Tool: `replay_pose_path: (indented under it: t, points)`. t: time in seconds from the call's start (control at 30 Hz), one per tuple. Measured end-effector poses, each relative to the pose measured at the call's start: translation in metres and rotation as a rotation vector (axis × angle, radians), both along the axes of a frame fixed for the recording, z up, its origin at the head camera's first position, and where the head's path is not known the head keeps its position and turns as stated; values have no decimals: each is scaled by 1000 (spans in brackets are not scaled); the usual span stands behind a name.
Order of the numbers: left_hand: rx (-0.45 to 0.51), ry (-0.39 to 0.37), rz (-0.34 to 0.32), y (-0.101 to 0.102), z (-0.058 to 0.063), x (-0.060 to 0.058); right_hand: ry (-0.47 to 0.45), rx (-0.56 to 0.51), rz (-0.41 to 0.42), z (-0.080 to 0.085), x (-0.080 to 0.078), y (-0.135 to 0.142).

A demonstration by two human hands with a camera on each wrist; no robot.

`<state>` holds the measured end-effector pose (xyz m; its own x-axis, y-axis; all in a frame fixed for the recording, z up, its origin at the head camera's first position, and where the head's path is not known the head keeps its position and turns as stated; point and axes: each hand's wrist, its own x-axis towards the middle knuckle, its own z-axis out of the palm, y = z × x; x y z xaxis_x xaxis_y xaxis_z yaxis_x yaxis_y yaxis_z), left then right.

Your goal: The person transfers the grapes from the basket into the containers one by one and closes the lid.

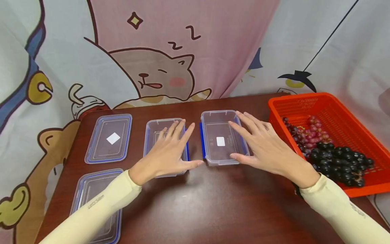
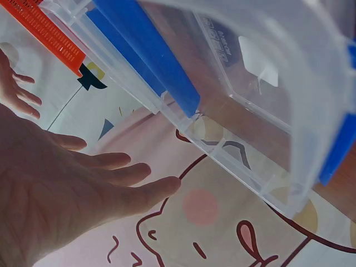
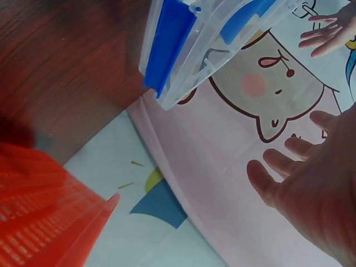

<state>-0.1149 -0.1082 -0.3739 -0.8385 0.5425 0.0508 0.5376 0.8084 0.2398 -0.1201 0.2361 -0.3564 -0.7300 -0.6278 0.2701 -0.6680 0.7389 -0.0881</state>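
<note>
Two clear plastic food containers with blue side clips stand side by side on the table. My left hand (image 1: 169, 152), fingers spread, hovers over the left container (image 1: 148, 135) and hides much of it. Its palm also shows in the left wrist view, with nothing held. To the right, my right hand (image 1: 268, 144) is spread at the right edge of the other container (image 1: 213, 127), thumb and fingertips overlapping its rim in the head view. A white square label (image 1: 220, 141) shows on that container's bottom. In the right wrist view the right hand holds nothing.
Two clear lids with blue seals lie at the left: the far lid (image 1: 103, 149) bears a white label, the near lid (image 1: 86, 189) is partly under my left sleeve. A red-orange basket (image 1: 304, 96) at the right holds black grapes (image 1: 338, 159) and red grapes (image 1: 315, 132). A printed curtain (image 1: 243, 40) hangs behind.
</note>
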Motion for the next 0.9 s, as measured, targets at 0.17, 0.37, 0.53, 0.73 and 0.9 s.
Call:
replay_pose_path:
  t: [0.17,0.37,0.53,0.73,0.9]
  points:
    - [-2,-4,-21,5,-5,-3,-24,10,-37,0,2,6]
    - [16,-11,-21,10,-8,-5,-43,13,-72,1,5,15]
    - [31,-2,-23,15,-10,-9,-48,3,-90,3,6,21]
    - [30,-13,-17,19,-10,-11,-55,-13,-94,4,9,28]
    - [36,-28,-4,22,-11,-8,-76,-10,-114,4,12,34]
